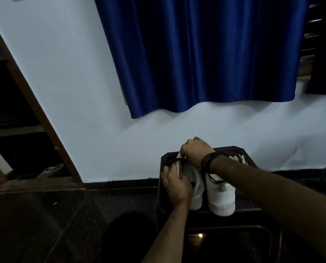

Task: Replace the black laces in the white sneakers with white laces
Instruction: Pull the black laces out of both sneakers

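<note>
Head view: both hands, left hand (176, 184) and right hand (195, 152), grip the left sneaker (193, 177) (black lace (174, 160) beside).

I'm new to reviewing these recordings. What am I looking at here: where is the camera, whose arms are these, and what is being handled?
There is no machine: a person wears one wide-angle camera on the head, looking forward and down, so both arms reach in from the bottom. Two white sneakers stand side by side on a dark stool, heels toward the camera. The left hand holds the left sneaker at its side. The right hand, with dark bands on its wrist, reaches across and works at a black lace near that shoe's front; the exact grip is hard to see. The right sneaker shows some black lace too. Behind is a pale wall with a blue curtain.
</note>
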### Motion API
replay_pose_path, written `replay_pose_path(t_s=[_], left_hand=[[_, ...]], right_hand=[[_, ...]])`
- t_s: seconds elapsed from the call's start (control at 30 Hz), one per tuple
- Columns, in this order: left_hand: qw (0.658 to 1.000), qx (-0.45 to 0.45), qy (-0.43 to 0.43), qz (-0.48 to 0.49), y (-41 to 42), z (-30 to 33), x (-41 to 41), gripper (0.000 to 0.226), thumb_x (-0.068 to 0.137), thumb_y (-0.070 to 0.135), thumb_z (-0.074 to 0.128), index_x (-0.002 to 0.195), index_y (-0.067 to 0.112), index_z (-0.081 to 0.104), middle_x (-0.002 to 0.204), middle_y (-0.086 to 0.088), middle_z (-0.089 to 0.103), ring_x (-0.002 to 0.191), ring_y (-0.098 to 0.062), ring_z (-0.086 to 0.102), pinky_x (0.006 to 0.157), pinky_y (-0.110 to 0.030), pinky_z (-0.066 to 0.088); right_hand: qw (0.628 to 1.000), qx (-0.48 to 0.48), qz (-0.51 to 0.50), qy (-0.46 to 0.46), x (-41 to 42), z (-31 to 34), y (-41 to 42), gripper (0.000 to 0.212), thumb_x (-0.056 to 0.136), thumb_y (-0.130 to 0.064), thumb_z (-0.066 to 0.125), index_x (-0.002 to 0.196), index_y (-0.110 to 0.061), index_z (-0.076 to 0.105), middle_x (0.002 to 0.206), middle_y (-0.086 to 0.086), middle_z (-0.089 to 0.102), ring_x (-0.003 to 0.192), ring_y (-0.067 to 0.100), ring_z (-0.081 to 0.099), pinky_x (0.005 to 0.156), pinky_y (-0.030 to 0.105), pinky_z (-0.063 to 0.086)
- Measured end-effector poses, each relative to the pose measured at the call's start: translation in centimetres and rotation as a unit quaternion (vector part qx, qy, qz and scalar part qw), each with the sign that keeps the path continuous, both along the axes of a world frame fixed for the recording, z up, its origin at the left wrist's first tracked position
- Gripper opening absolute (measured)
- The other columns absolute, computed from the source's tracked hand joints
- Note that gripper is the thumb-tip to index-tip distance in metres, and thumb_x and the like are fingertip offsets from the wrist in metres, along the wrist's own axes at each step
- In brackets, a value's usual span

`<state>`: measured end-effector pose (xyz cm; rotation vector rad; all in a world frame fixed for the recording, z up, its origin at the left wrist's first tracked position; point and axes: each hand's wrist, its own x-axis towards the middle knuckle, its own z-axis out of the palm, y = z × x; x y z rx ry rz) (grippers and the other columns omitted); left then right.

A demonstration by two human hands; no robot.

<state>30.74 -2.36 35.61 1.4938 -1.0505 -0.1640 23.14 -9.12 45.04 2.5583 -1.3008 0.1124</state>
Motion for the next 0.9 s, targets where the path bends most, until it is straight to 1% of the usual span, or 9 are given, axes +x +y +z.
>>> replay_pose_path(t_s=[0.2,0.3,0.37,0.43,0.5,0.6,0.7,0.8,0.9], left_hand=[[1.0,0.01,-0.009,0.005,0.1,0.1,0.0,0.036,0.089,0.028,0.045,0.091,0.002,0.07,0.091,-0.014,0.058,0.091,-0.036,0.055,0.082,-0.046,0.048],[1.0,0.013,-0.014,0.009,0.3,0.2,-0.1,0.046,0.088,0.034,0.039,0.093,0.001,0.07,0.092,-0.017,0.058,0.092,-0.038,0.055,0.083,-0.047,0.047],[1.0,0.014,-0.013,0.014,0.4,0.3,-0.2,0.054,0.086,0.039,0.036,0.096,-0.001,0.071,0.094,-0.02,0.059,0.094,-0.04,0.055,0.085,-0.046,0.045],[0.999,0.032,-0.013,0.019,0.2,0.1,-0.1,0.04,0.092,0.031,0.047,0.098,0.0,0.071,0.097,-0.021,0.059,0.097,-0.041,0.054,0.087,-0.046,0.043],[0.998,0.044,-0.019,0.029,-0.3,-0.3,0.0,0.022,0.095,0.017,0.058,0.098,0.0,0.07,0.097,-0.021,0.058,0.098,-0.041,0.053,0.087,-0.046,0.042],[0.999,0.044,-0.018,0.027,-0.4,-0.4,-0.1,0.016,0.094,0.012,0.061,0.1,0.002,0.071,0.097,-0.018,0.058,0.098,-0.039,0.053,0.088,-0.046,0.043],[0.998,0.043,-0.021,0.031,-0.5,-0.5,0.0,0.015,0.094,0.012,0.061,0.099,0.002,0.071,0.097,-0.017,0.057,0.098,-0.038,0.053,0.088,-0.045,0.043],[0.998,0.042,-0.022,0.028,-0.5,-0.6,0.0,0.015,0.095,0.013,0.06,0.099,0.003,0.07,0.097,-0.015,0.057,0.098,-0.035,0.052,0.089,-0.046,0.044],[0.999,0.038,-0.019,0.02,-0.4,-0.5,-0.1,0.017,0.097,0.016,0.058,0.1,0.005,0.07,0.096,-0.011,0.055,0.098,-0.03,0.051,0.088,-0.045,0.045]], right_hand=[[0.999,-0.025,0.009,0.028,-1.4,-0.6,-0.3,0.021,0.095,-0.02,0.048,0.101,-0.015,0.068,0.108,0.006,0.067,0.103,0.025,0.057,0.089,0.033,0.037],[0.991,-0.108,0.027,0.068,-1.4,-0.7,-0.1,0.024,0.092,-0.02,0.046,0.108,-0.014,0.062,0.111,0.006,0.061,0.107,0.025,0.054,0.091,0.039,0.036],[0.987,-0.145,-0.058,0.028,-2.5,0.6,-0.7,0.031,0.087,-0.02,0.048,0.115,-0.014,0.059,0.114,0.006,0.059,0.108,0.025,0.052,0.093,0.042,0.035],[0.968,-0.15,-0.183,-0.078,-4.5,2.2,-1.8,0.033,0.084,-0.022,0.051,0.115,-0.017,0.06,0.113,0.004,0.06,0.106,0.023,0.053,0.092,0.043,0.036],[0.935,-0.138,-0.274,-0.175,-7.0,3.2,-2.7,0.03,0.084,-0.023,0.054,0.111,-0.018,0.063,0.11,0.004,0.062,0.104,0.024,0.055,0.091,0.043,0.037],[0.912,-0.107,-0.302,-0.256,-9.7,3.2,-3.1,0.026,0.087,-0.027,0.055,0.106,-0.015,0.067,0.107,0.007,0.063,0.101,0.029,0.057,0.091,0.042,0.039],[0.941,-0.003,-0.25,-0.229,-9.4,2.6,-2.1,0.03,0.089,-0.032,0.054,0.105,-0.013,0.07,0.11,0.011,0.066,0.102,0.031,0.06,0.092,0.039,0.045],[0.95,0.077,-0.203,-0.226,-7.9,2.2,-1.1,0.027,0.087,-0.034,0.057,0.102,-0.016,0.071,0.111,0.009,0.069,0.102,0.03,0.062,0.09,0.036,0.05],[0.952,0.126,-0.213,-0.182,-6.5,1.9,-1.3,0.037,0.084,-0.054,0.06,0.099,-0.022,0.07,0.106,0.003,0.068,0.104,0.026,0.061,0.094,0.036,0.045]])
